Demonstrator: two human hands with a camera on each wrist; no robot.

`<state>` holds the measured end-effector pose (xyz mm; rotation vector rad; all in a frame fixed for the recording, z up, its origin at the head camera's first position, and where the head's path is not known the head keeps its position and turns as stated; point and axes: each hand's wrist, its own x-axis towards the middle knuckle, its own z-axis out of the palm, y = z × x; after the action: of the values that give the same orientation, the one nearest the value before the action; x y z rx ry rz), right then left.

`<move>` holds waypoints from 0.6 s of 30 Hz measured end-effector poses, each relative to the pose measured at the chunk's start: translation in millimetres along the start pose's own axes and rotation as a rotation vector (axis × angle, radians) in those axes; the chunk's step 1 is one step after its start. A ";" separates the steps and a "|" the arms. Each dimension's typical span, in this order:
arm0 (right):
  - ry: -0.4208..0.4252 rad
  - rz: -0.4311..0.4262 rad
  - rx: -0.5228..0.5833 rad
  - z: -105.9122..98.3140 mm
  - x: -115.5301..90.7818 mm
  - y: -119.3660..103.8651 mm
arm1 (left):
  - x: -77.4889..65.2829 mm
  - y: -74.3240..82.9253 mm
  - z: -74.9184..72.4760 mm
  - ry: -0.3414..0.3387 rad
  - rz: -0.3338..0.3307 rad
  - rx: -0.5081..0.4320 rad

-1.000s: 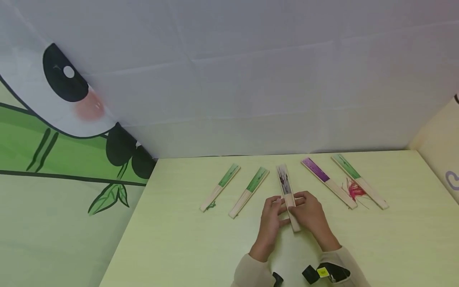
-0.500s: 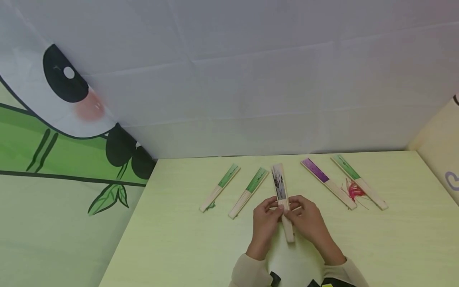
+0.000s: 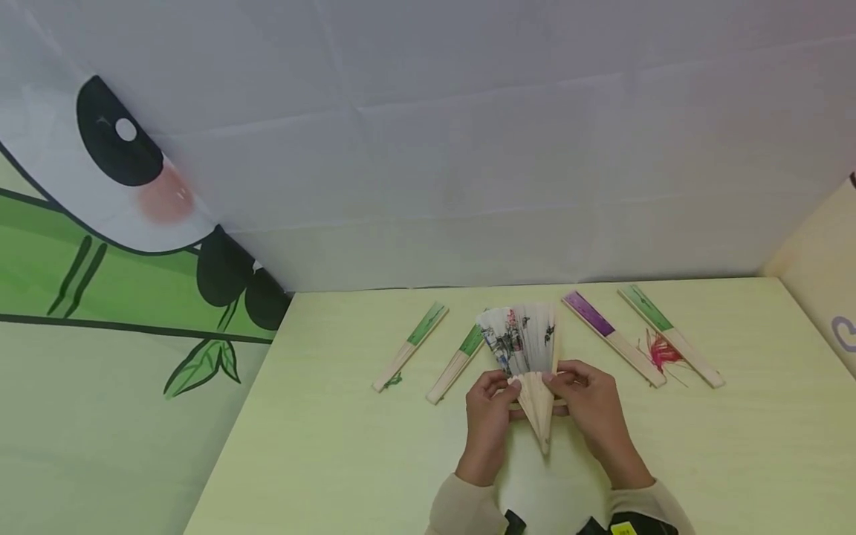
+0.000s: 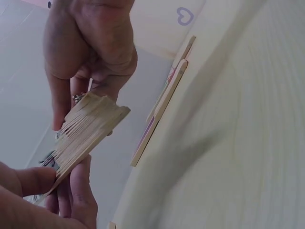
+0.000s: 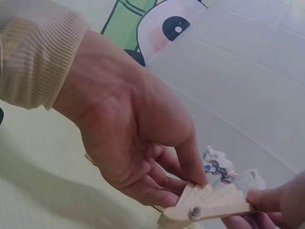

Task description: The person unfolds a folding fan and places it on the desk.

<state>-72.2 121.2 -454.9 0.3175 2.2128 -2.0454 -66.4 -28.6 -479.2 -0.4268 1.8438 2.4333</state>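
A folding fan (image 3: 518, 338) with a white leaf painted with flowers and pale wooden ribs is partly spread, its pivot end toward the person. My left hand (image 3: 488, 427) pinches its left edge, thumb on top and fingers beneath. On the opposite edge my right hand (image 3: 590, 409) pinches the ribs the same way. The left wrist view shows the fan (image 4: 88, 129) held above the table, its ribs stacked closely. In the right wrist view the metal pivot pin (image 5: 194, 213) is visible at the narrow end.
Two folded green fans (image 3: 409, 348) (image 3: 458, 365) lie left of the hands, one partly covered by the spread fan. To the right lie a folded purple fan (image 3: 611, 338) and another green one (image 3: 669, 334), with a red tassel (image 3: 662, 354) between them. A wall (image 3: 468, 186) rises behind the table.
The fan was folded a second ago, lifted and drawn slightly toward the person, and is now partly spread. Both hands have moved apart with its edges.
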 end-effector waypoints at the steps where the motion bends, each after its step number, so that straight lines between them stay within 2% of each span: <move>1: 0.013 0.003 0.010 -1.2 0.3 0.5 | -0.4 0.0 -0.7 0.007 0.000 -0.018; 6: 0.061 0.013 0.045 -5.5 0.0 3.3 | -2.9 -1.3 -1.6 0.044 0.025 -0.075; 18: 0.181 0.032 0.216 -8.8 -1.0 4.3 | -6.9 -0.3 -3.6 0.174 0.070 -0.225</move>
<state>-69.7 130.2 -458.0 0.5749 2.0647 -2.3272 -59.0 -31.1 -478.6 -0.6155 1.6736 2.7440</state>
